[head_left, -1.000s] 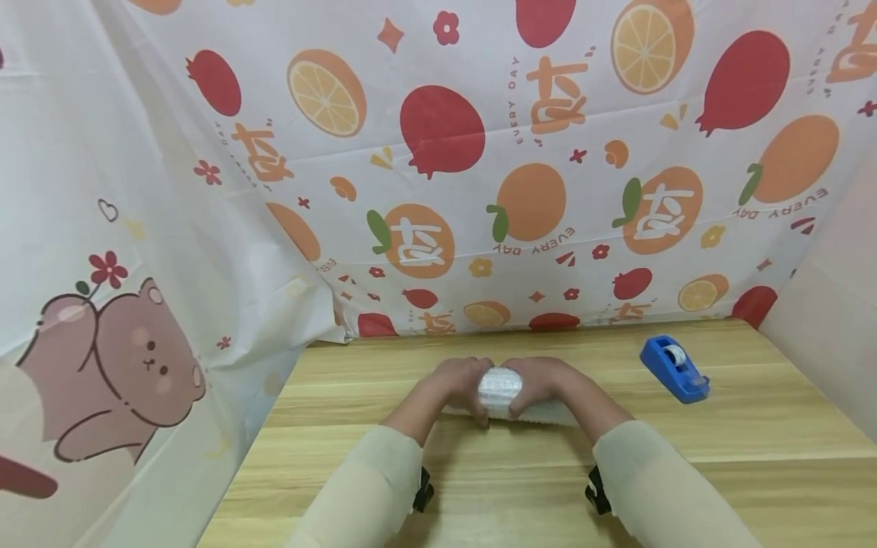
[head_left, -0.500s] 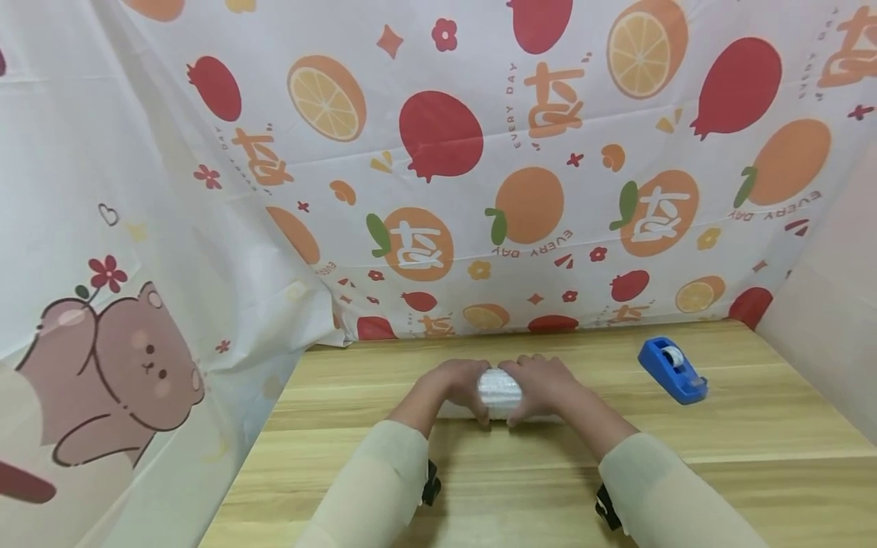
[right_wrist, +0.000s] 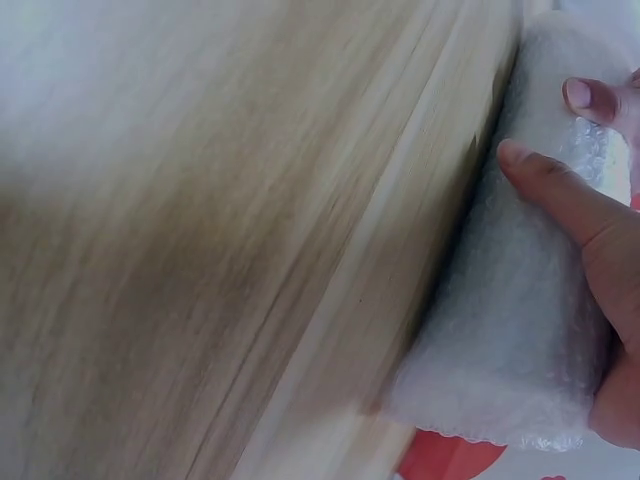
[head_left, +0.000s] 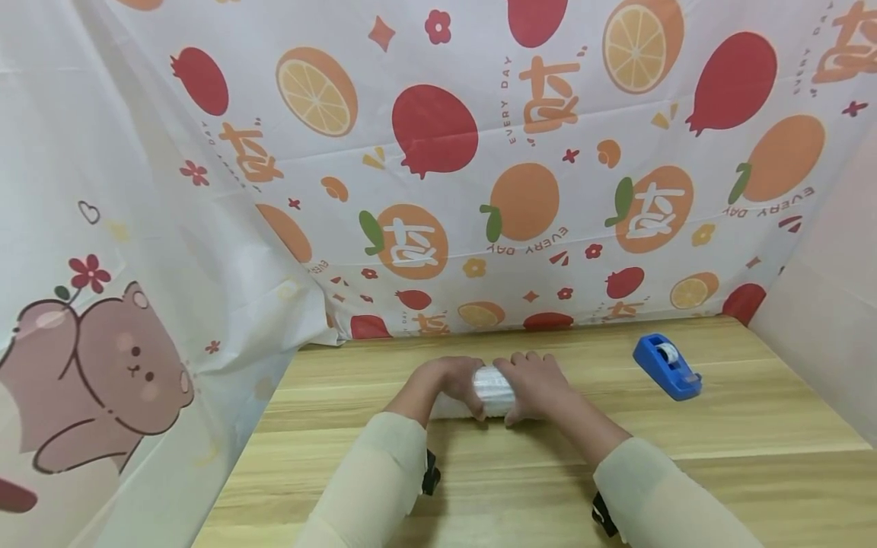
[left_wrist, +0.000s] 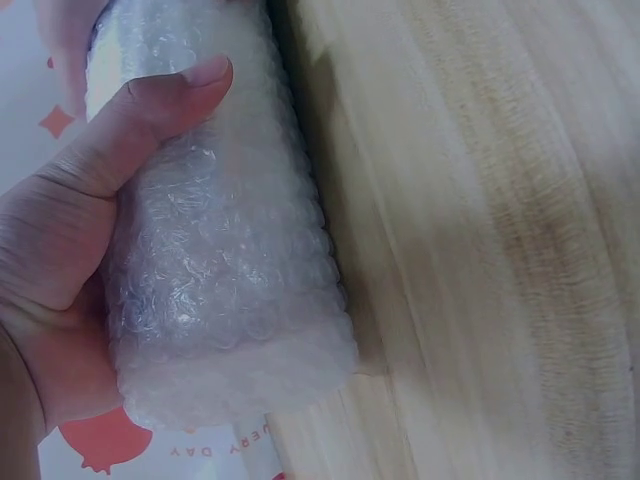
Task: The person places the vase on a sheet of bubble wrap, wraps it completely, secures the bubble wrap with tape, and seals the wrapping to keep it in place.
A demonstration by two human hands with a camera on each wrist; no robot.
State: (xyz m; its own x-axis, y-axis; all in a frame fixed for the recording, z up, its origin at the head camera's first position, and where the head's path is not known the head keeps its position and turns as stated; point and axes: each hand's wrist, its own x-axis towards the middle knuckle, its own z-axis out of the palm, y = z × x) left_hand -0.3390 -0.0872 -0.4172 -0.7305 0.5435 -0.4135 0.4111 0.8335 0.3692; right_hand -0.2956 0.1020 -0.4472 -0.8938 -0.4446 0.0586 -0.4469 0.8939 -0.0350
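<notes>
A roll of clear bubble wrap (head_left: 493,390) lies crosswise on the wooden table, near its far edge. My left hand (head_left: 459,384) grips it left of its middle, and my right hand (head_left: 537,387) grips it just to the right. In the left wrist view the left thumb lies across the top of the bubble-wrap roll (left_wrist: 220,270), whose rounded end points toward the camera. The right wrist view has the right thumb over the same roll (right_wrist: 510,290), with the other thumb beyond it. Whether anything is inside the roll is hidden.
A blue tape dispenser (head_left: 667,367) with a roll of tape stands on the table (head_left: 507,487) to the right. Fruit-print sheeting (head_left: 445,190) hangs behind the table's far edge. A bear-print sheet (head_left: 103,365) hangs at the left.
The roll's right part, which stuck out past my right wrist, is now hidden behind that hand, and its left part shows more. The right hand's fingers have spread over the top.
</notes>
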